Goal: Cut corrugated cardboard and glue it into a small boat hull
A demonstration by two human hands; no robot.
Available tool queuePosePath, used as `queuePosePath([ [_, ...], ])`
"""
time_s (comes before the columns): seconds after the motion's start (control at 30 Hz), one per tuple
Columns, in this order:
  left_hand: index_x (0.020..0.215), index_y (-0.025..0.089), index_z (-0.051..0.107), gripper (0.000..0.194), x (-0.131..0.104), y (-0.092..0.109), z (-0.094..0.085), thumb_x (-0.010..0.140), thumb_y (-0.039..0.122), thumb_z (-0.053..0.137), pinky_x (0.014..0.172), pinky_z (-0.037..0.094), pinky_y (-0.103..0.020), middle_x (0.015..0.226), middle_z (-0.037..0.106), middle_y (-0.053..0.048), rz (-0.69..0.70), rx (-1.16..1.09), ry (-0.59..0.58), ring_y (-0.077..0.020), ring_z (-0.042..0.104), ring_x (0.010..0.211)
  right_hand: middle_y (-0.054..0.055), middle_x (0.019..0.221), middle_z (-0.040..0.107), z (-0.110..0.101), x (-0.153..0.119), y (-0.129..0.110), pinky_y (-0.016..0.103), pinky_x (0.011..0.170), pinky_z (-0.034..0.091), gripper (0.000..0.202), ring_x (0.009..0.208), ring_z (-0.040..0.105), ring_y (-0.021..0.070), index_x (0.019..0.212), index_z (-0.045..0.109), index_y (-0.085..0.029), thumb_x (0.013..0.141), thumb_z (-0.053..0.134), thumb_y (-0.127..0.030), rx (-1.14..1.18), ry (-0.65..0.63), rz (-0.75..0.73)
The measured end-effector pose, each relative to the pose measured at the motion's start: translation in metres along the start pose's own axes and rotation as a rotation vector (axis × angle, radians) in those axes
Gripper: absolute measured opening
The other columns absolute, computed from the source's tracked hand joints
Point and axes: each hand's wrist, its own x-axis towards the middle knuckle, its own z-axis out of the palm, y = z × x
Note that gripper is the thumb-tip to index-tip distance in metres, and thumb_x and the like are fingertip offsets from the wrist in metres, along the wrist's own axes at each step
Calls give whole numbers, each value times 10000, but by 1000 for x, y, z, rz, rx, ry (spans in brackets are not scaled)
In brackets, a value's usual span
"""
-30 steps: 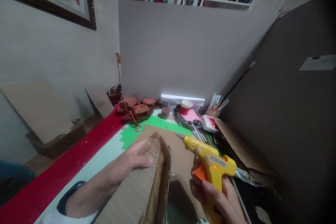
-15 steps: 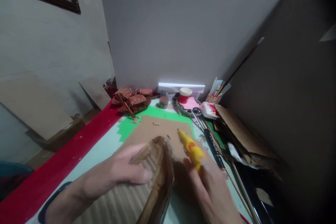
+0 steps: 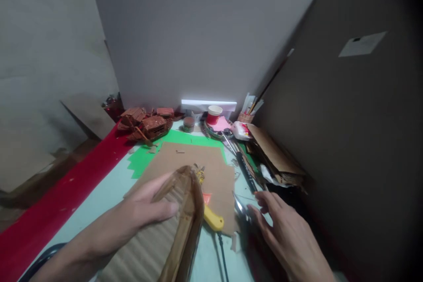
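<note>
My left hand (image 3: 145, 211) grips a boat-shaped corrugated cardboard piece (image 3: 148, 246), thumb on its ribbed inner face and the fingers hidden behind. Its pointed end faces away from me. Beyond its right edge lies a yellow glue gun (image 3: 214, 220) with an orange trigger and a dark cord, partly covered from view by the piece. My right hand (image 3: 284, 233) is at the right, fingers apart and slightly curled, holding nothing visible. Close to its fingertips is a shiny metal-bladed tool (image 3: 240, 207), blurred, whose kind I cannot make out.
A flat cardboard sheet (image 3: 191, 163) rests on green paper (image 3: 142, 158). Brown model boats (image 3: 153, 128) stand at the back left. A red-and-white cup (image 3: 213, 115), a black-handled tool (image 3: 245, 169) and stacked cardboard (image 3: 274, 150) are along the back and right.
My right hand has let go of the glue gun, which now lies on the table, and has moved right. My left hand still holds the cardboard piece. The view has turned right.
</note>
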Motion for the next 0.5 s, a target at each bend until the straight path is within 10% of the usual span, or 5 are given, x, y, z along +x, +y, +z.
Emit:
queuePosePath([
  [0.5, 1366, 230, 605, 545, 6, -3, 7, 833, 122, 627, 1039, 432, -335, 1302, 708, -15, -28, -135, -240, -251, 618, 1221, 119, 931, 715, 4, -73, 11, 269, 585, 616, 268, 762, 746, 245, 1169, 588, -197, 948, 539, -341, -22, -5, -103],
])
